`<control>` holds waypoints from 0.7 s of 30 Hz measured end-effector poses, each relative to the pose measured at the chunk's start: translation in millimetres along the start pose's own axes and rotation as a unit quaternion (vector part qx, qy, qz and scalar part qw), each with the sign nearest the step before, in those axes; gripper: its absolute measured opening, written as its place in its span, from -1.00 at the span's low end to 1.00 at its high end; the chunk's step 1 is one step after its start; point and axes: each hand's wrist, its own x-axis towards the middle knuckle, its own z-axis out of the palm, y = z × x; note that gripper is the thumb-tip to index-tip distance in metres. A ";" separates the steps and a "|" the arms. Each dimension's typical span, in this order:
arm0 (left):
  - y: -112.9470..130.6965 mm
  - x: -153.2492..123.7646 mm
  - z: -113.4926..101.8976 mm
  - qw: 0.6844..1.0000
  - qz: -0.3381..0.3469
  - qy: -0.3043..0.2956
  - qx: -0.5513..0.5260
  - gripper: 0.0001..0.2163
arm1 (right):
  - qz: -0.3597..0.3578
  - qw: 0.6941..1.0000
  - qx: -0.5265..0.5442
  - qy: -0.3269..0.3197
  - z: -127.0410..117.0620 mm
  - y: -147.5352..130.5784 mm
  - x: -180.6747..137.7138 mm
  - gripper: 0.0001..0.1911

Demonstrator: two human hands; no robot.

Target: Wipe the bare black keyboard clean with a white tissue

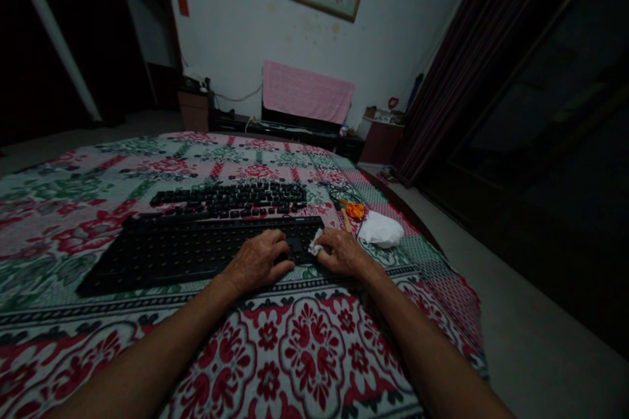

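A black keyboard base without keycaps lies on the flowered bedspread. My left hand rests on its right part, fingers curled down on the frame. My right hand is at the base's right end, closed on a small white wad of tissue or cloth that touches the edge. Behind the base lie several rows of loose black keycaps.
A crumpled white tissue or cloth, a small orange object and a dark cable lie to the right, near the bed's edge. Beyond the bed stands a low cabinet with a pink cover. Bare floor runs along the right.
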 end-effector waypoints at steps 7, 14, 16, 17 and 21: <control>0.3 0.9 -0.3 1.000 -0.008 -0.006 0.000 -0.81 | 0.033 0.999 -0.002 0.027 4.0 1.7 0.1 -0.88; 0.6 1.1 -0.8 1.000 -0.007 -0.014 0.007 -0.79 | -0.018 0.998 0.043 0.040 5.6 -0.5 -0.5 -0.77; 0.5 1.2 -1.0 1.000 -0.007 -0.014 0.009 -0.79 | -0.033 0.998 0.039 0.027 6.8 -4.4 0.6 -0.76; 0.3 1.3 -1.1 1.000 -0.007 -0.013 0.009 -0.79 | -0.037 0.999 0.031 0.020 7.1 -6.3 1.3 -0.78; 0.0 1.2 -1.1 1.000 -0.003 -0.011 0.005 -0.80 | -0.034 0.999 0.001 0.003 7.5 -9.6 4.4 -0.81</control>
